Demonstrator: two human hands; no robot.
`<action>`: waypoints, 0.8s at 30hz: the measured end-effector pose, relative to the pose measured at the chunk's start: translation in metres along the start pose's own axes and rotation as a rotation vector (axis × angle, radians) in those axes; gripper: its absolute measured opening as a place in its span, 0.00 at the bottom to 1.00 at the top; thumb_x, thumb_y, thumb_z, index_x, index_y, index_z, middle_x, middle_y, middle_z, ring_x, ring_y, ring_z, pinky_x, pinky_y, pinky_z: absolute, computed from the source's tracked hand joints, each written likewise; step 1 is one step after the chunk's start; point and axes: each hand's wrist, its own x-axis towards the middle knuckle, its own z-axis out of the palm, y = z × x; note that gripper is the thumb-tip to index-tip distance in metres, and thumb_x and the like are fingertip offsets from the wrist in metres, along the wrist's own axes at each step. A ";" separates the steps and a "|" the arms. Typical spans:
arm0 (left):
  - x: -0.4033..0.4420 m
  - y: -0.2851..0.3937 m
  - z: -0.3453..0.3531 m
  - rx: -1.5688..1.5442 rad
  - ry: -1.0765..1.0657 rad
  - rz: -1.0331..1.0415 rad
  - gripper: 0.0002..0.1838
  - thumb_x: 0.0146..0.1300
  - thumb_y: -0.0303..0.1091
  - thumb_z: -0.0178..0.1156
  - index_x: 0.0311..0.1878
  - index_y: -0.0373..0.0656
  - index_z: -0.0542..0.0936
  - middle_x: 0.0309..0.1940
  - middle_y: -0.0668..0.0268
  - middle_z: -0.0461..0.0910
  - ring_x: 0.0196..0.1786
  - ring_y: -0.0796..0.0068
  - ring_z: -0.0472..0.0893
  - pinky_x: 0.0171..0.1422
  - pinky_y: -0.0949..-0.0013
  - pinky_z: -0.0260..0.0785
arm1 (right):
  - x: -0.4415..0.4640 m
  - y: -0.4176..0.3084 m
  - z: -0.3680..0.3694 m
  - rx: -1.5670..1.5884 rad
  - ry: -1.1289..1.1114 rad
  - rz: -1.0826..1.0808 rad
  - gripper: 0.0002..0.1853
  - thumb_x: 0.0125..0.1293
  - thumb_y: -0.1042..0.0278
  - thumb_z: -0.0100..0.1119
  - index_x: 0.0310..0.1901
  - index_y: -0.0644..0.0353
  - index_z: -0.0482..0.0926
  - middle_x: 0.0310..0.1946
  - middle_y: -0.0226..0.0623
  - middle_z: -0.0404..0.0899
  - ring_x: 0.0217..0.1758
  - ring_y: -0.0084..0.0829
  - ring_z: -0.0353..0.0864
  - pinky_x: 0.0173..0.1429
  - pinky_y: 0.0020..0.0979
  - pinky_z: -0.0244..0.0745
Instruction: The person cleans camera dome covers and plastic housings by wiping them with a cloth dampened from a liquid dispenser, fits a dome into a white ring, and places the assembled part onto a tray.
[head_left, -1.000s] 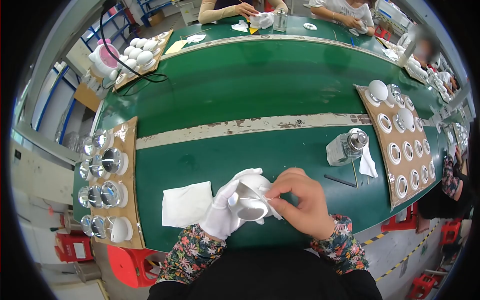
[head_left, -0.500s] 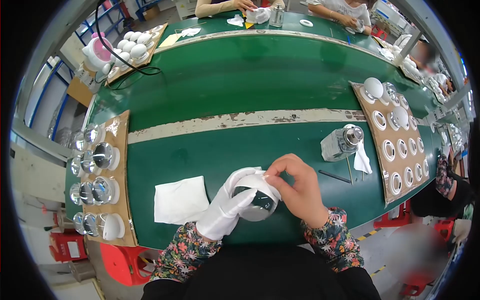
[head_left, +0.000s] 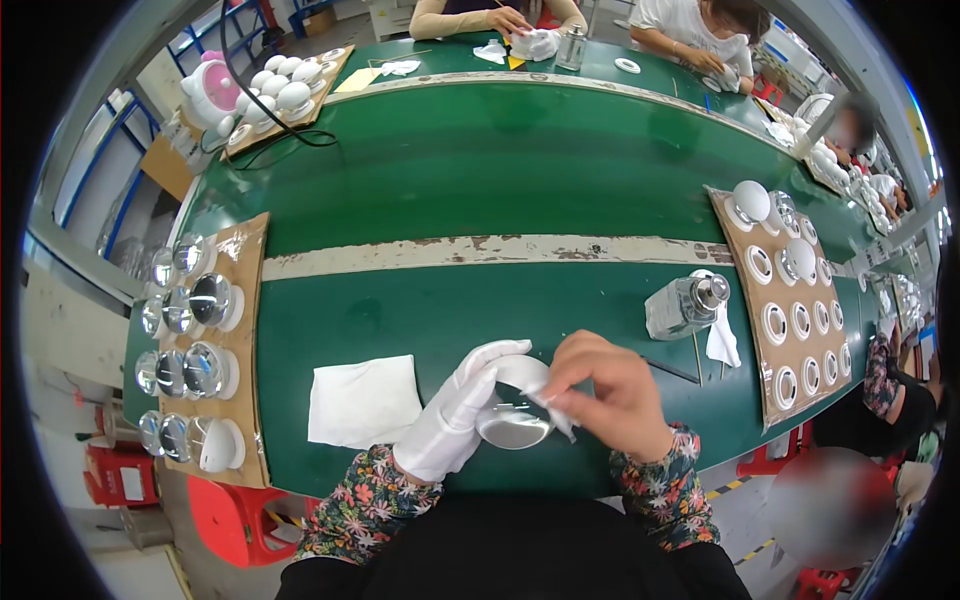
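Observation:
My left hand (head_left: pixel 448 418), in a white glove, grips a shiny, glass-like ball (head_left: pixel 515 428) with a white collar around its upper part. The ball is held just above the green table, its glossy side tilted toward me. My bare right hand (head_left: pixel 612 392) is at the ball's right side, thumb and fingers pinched on a thin piece of white cloth (head_left: pixel 556 412) against it. The fingers partly hide the cloth and the collar. A folded white cloth (head_left: pixel 365 402) lies flat to the left of my gloved hand.
At left, a cardboard sheet (head_left: pixel 252 340) bears several glossy balls on white bases. A cardboard sheet (head_left: pixel 765 345) at right carries white rings and a few balls. A glass bottle (head_left: pixel 685 308) with a metal top stands near thin sticks and a crumpled cloth (head_left: pixel 722 338). Other people sit across the table.
The ball has turned in my left hand, so a silvery face shows now. My right hand has moved slightly down and right, with the thin cloth now visible. The view has shifted slightly.

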 end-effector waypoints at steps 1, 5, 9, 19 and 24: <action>-0.001 0.001 0.000 -0.002 -0.011 -0.017 0.34 0.73 0.59 0.47 0.70 0.42 0.63 0.62 0.60 0.70 0.65 0.68 0.72 0.69 0.62 0.65 | 0.001 -0.002 0.001 -0.059 0.001 -0.019 0.04 0.56 0.80 0.66 0.33 0.61 0.82 0.32 0.33 0.82 0.38 0.31 0.79 0.49 0.33 0.71; 0.000 0.002 0.002 -0.003 0.035 -0.056 0.30 0.75 0.54 0.46 0.70 0.42 0.62 0.60 0.61 0.71 0.64 0.69 0.72 0.68 0.62 0.67 | 0.000 -0.001 0.007 -0.103 0.057 0.058 0.04 0.56 0.80 0.66 0.33 0.61 0.82 0.31 0.33 0.82 0.37 0.30 0.78 0.48 0.33 0.71; 0.003 -0.003 0.000 0.040 0.063 -0.042 0.28 0.75 0.50 0.45 0.71 0.43 0.62 0.59 0.61 0.71 0.63 0.69 0.73 0.67 0.63 0.67 | -0.001 0.001 0.009 0.042 0.112 0.237 0.03 0.58 0.80 0.65 0.33 0.62 0.82 0.30 0.33 0.80 0.35 0.28 0.77 0.45 0.30 0.71; 0.000 0.013 0.006 0.150 -0.037 -0.025 0.49 0.49 0.23 0.75 0.73 0.43 0.57 0.61 0.62 0.72 0.62 0.71 0.74 0.67 0.65 0.68 | -0.004 0.000 0.005 -0.073 0.112 0.184 0.04 0.56 0.78 0.66 0.32 0.61 0.81 0.30 0.32 0.81 0.35 0.30 0.77 0.50 0.31 0.68; -0.002 0.012 0.007 0.202 -0.039 -0.012 0.49 0.49 0.25 0.76 0.73 0.42 0.57 0.60 0.62 0.72 0.62 0.72 0.74 0.67 0.65 0.68 | -0.003 0.000 0.006 -0.194 0.101 0.079 0.05 0.54 0.78 0.67 0.32 0.59 0.81 0.31 0.32 0.82 0.36 0.33 0.78 0.51 0.34 0.67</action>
